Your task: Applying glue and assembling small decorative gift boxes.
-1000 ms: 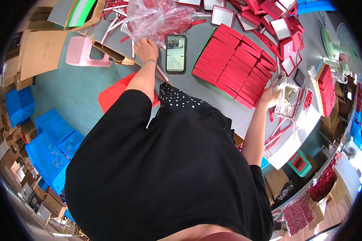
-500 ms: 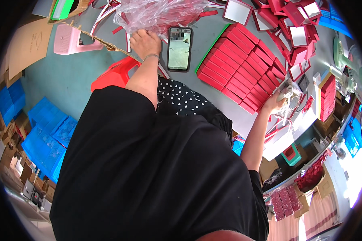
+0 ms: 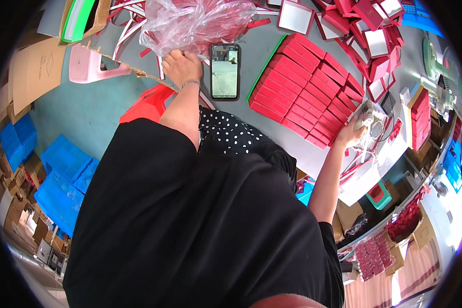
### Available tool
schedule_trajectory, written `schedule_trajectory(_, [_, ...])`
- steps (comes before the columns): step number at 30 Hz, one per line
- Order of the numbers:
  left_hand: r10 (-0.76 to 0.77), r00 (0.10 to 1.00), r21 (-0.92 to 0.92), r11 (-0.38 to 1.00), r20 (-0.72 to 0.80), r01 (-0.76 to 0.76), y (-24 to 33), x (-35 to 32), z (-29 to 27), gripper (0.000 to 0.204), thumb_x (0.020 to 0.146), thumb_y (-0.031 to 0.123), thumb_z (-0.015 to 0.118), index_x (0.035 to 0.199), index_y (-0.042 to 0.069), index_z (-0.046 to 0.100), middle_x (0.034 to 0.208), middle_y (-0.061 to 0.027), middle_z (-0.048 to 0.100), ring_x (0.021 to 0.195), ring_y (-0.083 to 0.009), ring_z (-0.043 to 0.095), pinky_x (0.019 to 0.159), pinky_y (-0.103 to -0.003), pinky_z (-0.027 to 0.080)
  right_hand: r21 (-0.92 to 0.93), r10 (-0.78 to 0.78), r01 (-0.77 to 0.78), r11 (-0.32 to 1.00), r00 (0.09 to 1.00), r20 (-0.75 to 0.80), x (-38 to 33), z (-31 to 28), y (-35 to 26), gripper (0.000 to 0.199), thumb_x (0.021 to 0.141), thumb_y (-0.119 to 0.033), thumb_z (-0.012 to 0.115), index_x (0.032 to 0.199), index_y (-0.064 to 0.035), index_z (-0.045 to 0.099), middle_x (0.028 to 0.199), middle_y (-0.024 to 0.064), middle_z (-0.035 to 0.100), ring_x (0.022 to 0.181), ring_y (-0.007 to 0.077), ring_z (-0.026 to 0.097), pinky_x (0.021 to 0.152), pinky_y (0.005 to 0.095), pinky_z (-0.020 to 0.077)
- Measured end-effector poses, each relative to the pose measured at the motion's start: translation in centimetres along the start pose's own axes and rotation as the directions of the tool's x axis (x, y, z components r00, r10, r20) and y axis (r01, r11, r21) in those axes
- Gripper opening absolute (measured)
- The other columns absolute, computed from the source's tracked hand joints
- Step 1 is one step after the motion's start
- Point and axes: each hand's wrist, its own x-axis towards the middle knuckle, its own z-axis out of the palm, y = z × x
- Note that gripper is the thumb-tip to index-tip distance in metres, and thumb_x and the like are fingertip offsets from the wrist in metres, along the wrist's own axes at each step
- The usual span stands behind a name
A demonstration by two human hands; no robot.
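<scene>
Left hand (image 3: pixel 182 68) lies at plastic bag (image 3: pixel 195 24) edge; grip cannot be determined. Right hand (image 3: pixel 349 134) contacts whitish device (image 3: pixel 370 123); grasp cannot be confirmed.

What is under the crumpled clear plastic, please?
Red material shows through the clear plastic; its folds hide the shapes, and whether the red lies inside or underneath cannot be told.

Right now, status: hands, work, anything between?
Left hand by the near edge of the clear plastic bag. Right hand at the whitish encrusted device, grip unclear. Smartphone and rows of red boxes between hands.
</scene>
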Motion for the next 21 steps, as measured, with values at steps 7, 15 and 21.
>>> schedule_trajectory(7, [-0.002,1.0,0.008,1.0,0.024,0.002,0.4,-0.1,-0.1,0.025,0.079,0.028,0.052,0.085,0.004,0.056,0.098,-0.0167,0.054,0.095,-0.0328,0.049,0.084,-0.043,0.039,0.035,0.034,-0.035,0.999,0.999,0.025,-0.5,-0.8,-0.6,0.043,0.084,-0.037,0.06,0.118,-0.0112,0.059,0.092,0.0119,0.066,0.074,0.0227,0.063,0.071,0.0363,0.0481])
schedule_trajectory(15, [-0.011,1.0,0.006,1.0,0.029,0.011,0.3,0.1,-0.2,0.024,0.079,0.028,0.052,0.085,0.005,0.055,0.098,-0.0161,0.054,0.096,-0.0325,0.049,0.084,-0.043,0.039,0.019,0.112,-0.113,0.993,0.992,0.057,-0.4,-0.8,-1.2,0.047,0.083,-0.041,0.06,0.119,-0.0114,0.058,0.103,0.0143,0.065,0.092,0.0302,0.061,0.084,0.0392,0.0447])
schedule_trajectory(21, [-0.001,1.0,0.006,1.0,0.029,0.001,0.3,0.0,-0.2,0.024,0.079,0.028,0.052,0.086,0.005,0.055,0.099,-0.0163,0.054,0.095,-0.0326,0.049,0.084,-0.043,0.038,0.084,0.087,-0.092,0.992,0.994,0.061,-0.4,-0.8,-1.0,0.048,0.083,-0.044,0.059,0.119,-0.012,0.058,0.104,0.0146,0.064,0.094,0.0317,0.06,0.085,0.0403,0.0442])
